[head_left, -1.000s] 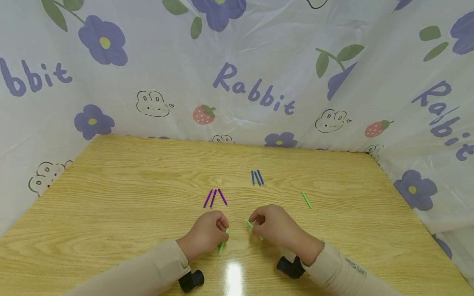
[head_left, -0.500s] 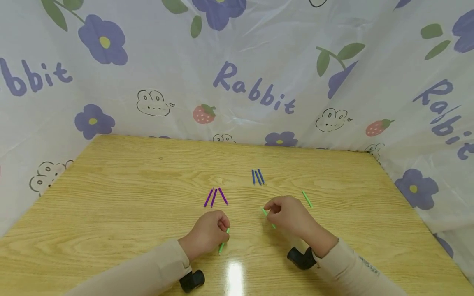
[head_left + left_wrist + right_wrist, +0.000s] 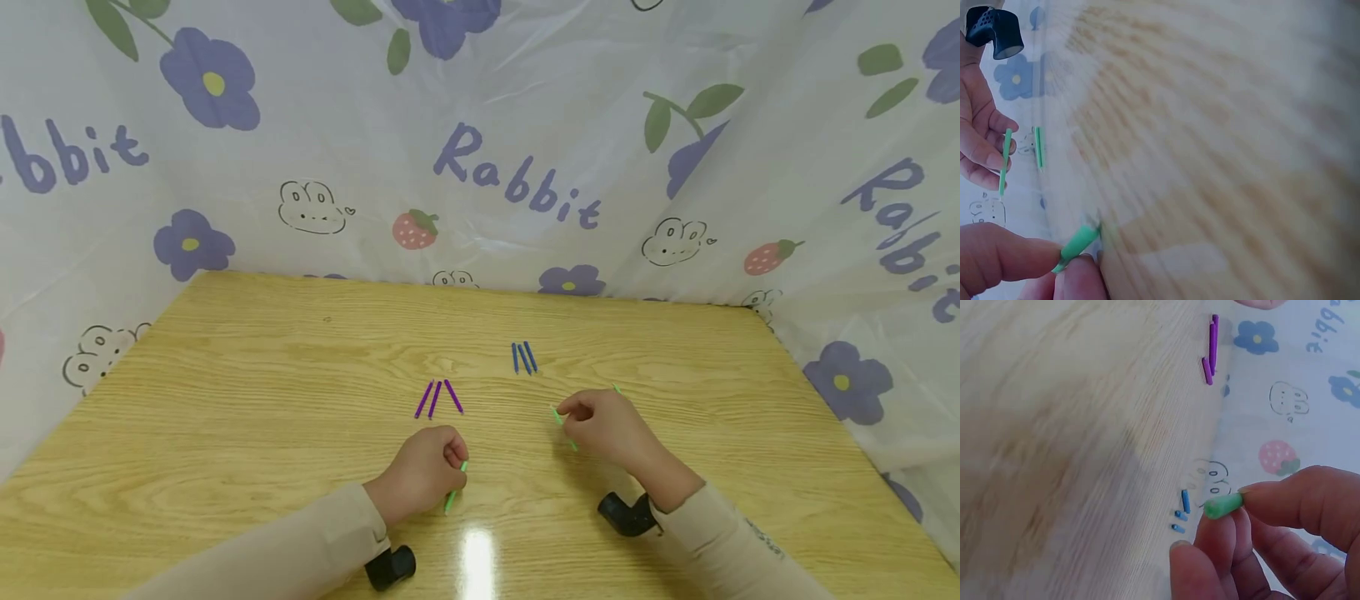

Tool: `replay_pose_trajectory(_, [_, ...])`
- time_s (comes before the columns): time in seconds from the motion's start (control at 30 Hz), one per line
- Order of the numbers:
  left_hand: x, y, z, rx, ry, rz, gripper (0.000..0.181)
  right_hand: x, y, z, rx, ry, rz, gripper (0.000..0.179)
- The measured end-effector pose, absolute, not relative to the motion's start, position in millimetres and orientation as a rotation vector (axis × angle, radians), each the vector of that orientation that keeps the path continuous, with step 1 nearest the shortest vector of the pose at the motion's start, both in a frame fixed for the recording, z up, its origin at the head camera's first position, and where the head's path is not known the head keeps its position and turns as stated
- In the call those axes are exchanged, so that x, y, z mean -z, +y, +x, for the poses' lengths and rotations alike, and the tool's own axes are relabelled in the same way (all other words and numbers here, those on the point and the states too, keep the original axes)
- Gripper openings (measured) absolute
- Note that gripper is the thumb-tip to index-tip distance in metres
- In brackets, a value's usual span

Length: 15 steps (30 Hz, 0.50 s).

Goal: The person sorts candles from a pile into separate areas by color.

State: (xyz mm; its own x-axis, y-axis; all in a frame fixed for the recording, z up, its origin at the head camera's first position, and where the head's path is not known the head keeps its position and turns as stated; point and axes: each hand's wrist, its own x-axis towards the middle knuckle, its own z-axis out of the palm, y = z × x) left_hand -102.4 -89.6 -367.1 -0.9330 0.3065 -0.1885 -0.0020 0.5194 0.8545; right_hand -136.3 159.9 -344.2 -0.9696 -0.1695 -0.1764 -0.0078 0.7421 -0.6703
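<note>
My left hand (image 3: 416, 473) pinches a thin green stick (image 3: 450, 500), pencil-like, between thumb and finger near the table's front; its lower end points toward me. In the left wrist view that green stick (image 3: 1080, 241) is close to the wood. To the right, my right hand (image 3: 611, 427) pinches a second green stick (image 3: 557, 415) with thumb and fingertips, tilted; it shows end-on as a green stick (image 3: 1224, 505) in the right wrist view. A third green stick (image 3: 617, 388) lies behind the right hand, mostly hidden by it in the head view.
Three purple sticks (image 3: 435, 399) lie on the wooden table (image 3: 225, 400) ahead of my left hand. Farther back are three blue sticks (image 3: 524, 357). A printed cloth (image 3: 337, 125) hangs behind the table. Each wrist carries a black camera mount (image 3: 626, 514).
My right hand has moved right and away from me, carrying its green stick, and now covers most of the lying green one. The left hand stays in nearly the same place.
</note>
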Motion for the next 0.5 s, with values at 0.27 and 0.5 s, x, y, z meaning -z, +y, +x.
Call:
replay_pose_trajectory(0.27, [364.3, -89.4, -102.0, -1.366, 2.452, 0.248, 0.020, 348.1, 172.7, -140.4, 1.142, 2.673, -0.093, 0.026])
replay_pose_trajectory(0.5, [365.3, -89.9, -102.1, -1.363, 2.437, 0.261, 0.019, 350.3, 181.9, -145.1, 1.243, 2.641, -0.073, 0.027])
